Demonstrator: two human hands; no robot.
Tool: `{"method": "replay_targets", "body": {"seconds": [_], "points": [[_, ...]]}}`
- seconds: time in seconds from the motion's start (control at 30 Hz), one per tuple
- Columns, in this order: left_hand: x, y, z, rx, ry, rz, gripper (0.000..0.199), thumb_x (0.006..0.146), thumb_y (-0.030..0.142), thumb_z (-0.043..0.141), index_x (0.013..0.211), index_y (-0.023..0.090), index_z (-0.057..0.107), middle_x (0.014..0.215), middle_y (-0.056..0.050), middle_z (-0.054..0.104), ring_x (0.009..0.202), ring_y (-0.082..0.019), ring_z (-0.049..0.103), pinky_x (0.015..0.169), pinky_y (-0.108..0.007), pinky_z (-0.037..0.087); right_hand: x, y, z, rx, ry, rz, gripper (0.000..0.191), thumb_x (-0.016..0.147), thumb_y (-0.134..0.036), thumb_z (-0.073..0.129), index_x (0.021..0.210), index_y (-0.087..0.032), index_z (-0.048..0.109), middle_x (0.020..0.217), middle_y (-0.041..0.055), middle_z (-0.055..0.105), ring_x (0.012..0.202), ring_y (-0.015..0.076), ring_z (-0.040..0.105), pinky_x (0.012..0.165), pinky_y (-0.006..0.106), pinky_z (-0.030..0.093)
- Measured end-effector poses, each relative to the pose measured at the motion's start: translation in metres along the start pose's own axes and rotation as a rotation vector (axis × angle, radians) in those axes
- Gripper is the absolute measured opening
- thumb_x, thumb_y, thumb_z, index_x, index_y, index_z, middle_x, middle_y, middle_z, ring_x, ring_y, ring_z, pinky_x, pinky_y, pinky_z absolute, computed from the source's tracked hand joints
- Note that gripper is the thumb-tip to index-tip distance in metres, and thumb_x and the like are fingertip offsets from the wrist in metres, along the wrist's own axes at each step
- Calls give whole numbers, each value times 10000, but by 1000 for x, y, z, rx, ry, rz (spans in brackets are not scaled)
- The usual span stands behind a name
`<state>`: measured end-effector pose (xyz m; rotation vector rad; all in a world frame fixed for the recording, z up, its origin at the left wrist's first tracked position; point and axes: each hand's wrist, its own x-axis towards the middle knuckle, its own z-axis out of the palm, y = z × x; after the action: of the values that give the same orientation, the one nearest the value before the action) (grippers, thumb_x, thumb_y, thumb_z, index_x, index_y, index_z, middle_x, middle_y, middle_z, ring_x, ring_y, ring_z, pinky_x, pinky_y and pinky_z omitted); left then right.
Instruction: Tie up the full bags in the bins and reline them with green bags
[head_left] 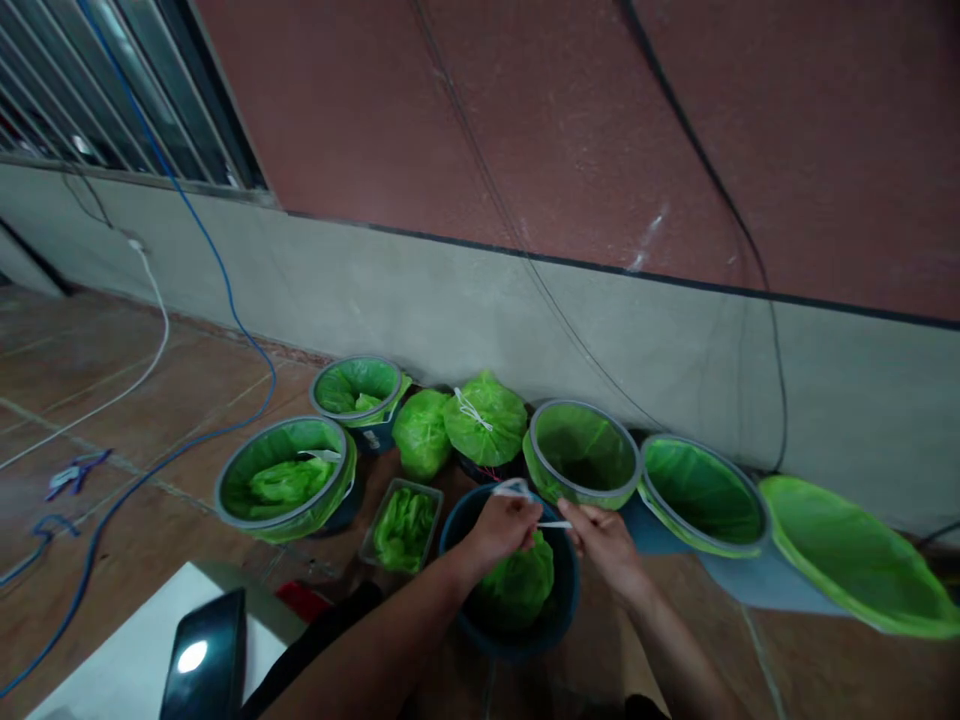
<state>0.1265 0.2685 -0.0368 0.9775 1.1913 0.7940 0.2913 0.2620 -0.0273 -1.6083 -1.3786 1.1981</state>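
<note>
A dark blue bin (571, 595) stands on the floor right in front of me, with a bunched green plastic bag (517, 590) inside it. Above the bag, a white drawstring (553, 525) stretches between my two hands. My left hand (504, 525) is closed on one part of it, and a white loop sticks up beyond the fingers. The fingers of my right hand (600, 535) pinch the other end. To the left of the bin sits a clear tub (366, 550) of folded green bags (405, 525).
Lined bins (285, 425) (357, 360) stand at left. Two filled green bags (421, 435) (487, 420) rest by the wall. More lined bins (585, 408) (705, 445) (862, 550) run rightward. A phone (202, 655) lies on a white box; a blue cable (217, 265) crosses the floor.
</note>
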Motion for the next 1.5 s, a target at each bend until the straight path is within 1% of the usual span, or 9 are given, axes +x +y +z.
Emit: {"method": "replay_targets", "body": {"seconds": [0.07, 0.13, 0.3, 0.43, 0.6, 0.73, 0.87, 1.13, 1.5], "points": [[0, -2, 0, 115, -24, 34, 70, 679, 177, 637, 738, 145, 616, 548, 50, 536, 488, -97, 499, 496, -213, 372, -6, -10, 5, 119, -89, -33, 563, 777, -681, 578, 482, -219, 449, 471, -18, 436, 478, 126, 419, 525, 279, 332], [-2, -2, -1, 276, -46, 95, 170, 615, 95, 638, 778, 140, 660, 604, 33, 594, 553, -113, 532, 545, -223, 400, -11, -16, 9, 158, -159, -67, 565, 780, -671, 592, 481, -212, 457, 477, -15, 443, 495, 124, 423, 541, 276, 344], [-12, 4, -1, 483, -187, 277, 158, 802, 213, 566, 728, 165, 696, 740, -18, 705, 725, -165, 630, 706, -256, 484, -11, -19, 14, 259, -220, -100, 557, 823, -681, 537, 543, -200, 544, 512, -2, 474, 512, 126, 423, 544, 278, 358], [-17, 12, -2, 552, -229, 391, 210, 877, 199, 487, 830, 194, 692, 853, -22, 727, 805, -170, 648, 781, -264, 496, -3, -7, 12, 358, -107, 17, 554, 879, -695, 394, 877, -218, 674, 530, 0, 514, 515, 156, 456, 529, 290, 386], [-19, 16, -3, 603, -281, 392, 259, 891, 129, 393, 816, 170, 637, 781, -38, 705, 709, -156, 645, 712, -249, 495, -1, 14, 17, 114, -255, -39, 256, 844, -428, 527, 890, -235, 689, 587, -8, 557, 485, 147, 468, 470, 266, 355], [-20, 15, -2, 697, -167, 318, 241, 895, 168, 400, 827, 163, 632, 754, -56, 697, 670, -176, 645, 677, -272, 491, -4, 16, 20, 65, -329, -180, 225, 778, -204, 480, 855, -234, 690, 716, 8, 630, 643, 171, 573, 605, 276, 442], [-17, 10, 1, 713, -25, 273, 178, 822, 160, 480, 854, 157, 655, 821, -85, 712, 783, -220, 668, 722, -308, 486, -2, 13, 15, -75, -304, -240, 251, 779, -185, 484, 915, -211, 694, 902, 40, 690, 883, 206, 630, 831, 316, 462], [2, -6, 6, 183, 180, -58, 88, 604, 124, 648, 603, 165, 569, 508, 26, 550, 526, -131, 532, 532, -239, 392, -7, 2, 8, -258, -193, -176, 231, 848, -309, 506, 753, -185, 676, 714, 17, 657, 695, 163, 600, 653, 254, 424], [4, -8, -3, 330, 184, 109, 150, 616, 45, 572, 672, 169, 637, 621, 16, 611, 630, -139, 572, 614, -248, 430, -4, 22, 16, -279, -254, -137, 225, 825, -319, 506, 700, -184, 635, 619, -14, 584, 601, 129, 515, 571, 232, 363]]}}
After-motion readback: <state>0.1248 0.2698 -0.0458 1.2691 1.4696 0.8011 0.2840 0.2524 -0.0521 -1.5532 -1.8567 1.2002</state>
